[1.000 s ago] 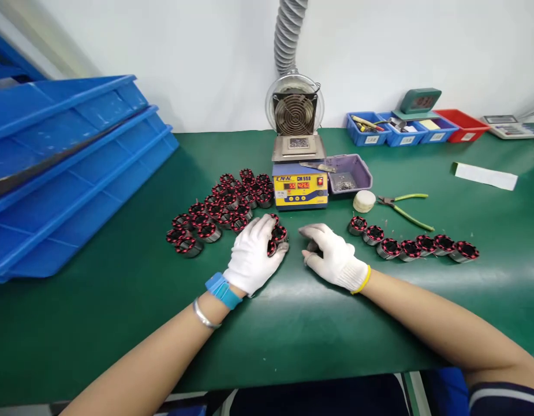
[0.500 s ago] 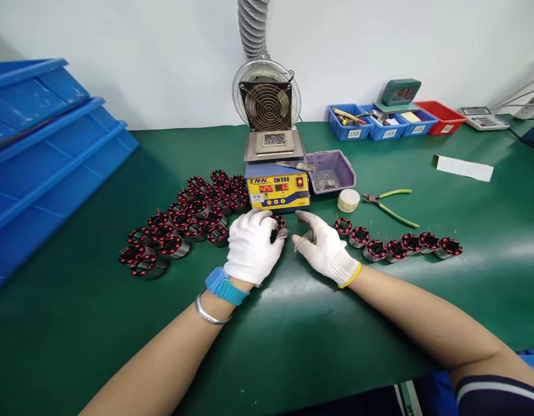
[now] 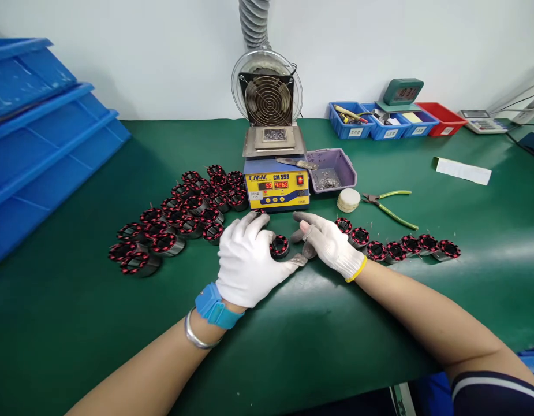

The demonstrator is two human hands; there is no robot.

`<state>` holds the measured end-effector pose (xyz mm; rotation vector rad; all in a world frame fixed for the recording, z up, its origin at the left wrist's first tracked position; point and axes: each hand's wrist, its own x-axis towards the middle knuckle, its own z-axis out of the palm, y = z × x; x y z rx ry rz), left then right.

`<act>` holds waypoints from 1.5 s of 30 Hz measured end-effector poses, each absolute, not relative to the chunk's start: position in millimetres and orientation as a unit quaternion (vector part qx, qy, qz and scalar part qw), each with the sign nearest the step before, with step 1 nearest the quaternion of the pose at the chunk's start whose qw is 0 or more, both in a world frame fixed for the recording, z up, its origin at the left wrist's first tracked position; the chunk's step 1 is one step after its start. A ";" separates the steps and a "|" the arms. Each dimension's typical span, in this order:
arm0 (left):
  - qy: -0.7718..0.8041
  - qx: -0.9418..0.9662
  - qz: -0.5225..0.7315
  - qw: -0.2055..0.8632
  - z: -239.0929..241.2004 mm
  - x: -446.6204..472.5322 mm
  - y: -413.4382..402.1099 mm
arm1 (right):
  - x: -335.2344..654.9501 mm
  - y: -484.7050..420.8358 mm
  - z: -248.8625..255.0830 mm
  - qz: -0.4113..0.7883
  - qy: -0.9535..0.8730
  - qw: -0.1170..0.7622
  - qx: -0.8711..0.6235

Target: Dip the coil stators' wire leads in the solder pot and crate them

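Both my hands wear white gloves and rest on the green mat in front of a yellow and blue solder pot [image 3: 276, 189]. My left hand [image 3: 246, 260] lies with fingers spread around a single red-wound stator coil [image 3: 279, 246] that sits on the mat; thumb and forefinger lie either side of it without closing on it. My right hand [image 3: 328, 245] lies just to the coil's right, fingers loosely stretched toward it and holding nothing. A pile of several like coils [image 3: 180, 219] lies to the left. A row of coils [image 3: 396, 248] runs to the right.
A fume fan with a hose [image 3: 267, 95] stands behind the solder pot. Next to the pot are a purple tray [image 3: 331, 170], a white roll [image 3: 348, 200] and green-handled cutters [image 3: 390, 207]. Blue crates [image 3: 37, 133] are stacked at left. Small bins [image 3: 388, 124] line the back right.
My left hand has opened and let go of the coils it was cupping; one coil now sits on the mat between my hands. The camera has swung leftward.
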<state>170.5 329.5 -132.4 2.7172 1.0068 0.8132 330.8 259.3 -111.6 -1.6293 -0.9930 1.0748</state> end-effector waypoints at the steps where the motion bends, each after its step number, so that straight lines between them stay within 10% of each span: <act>1: 0.343 0.896 0.275 0.056 -132.2 170.5 330.2 | 329.9 259.7 -113.1 0.443 -0.393 0.464 -0.659; 32: 0.332 0.899 0.260 0.120 -148.2 173.7 337.4 | 321.4 261.4 -117.6 0.302 -0.461 0.305 -0.777; 45: 0.319 0.817 0.413 0.246 -134.2 167.3 323.6 | 299.5 255.8 -110.6 0.448 -0.395 0.522 -0.609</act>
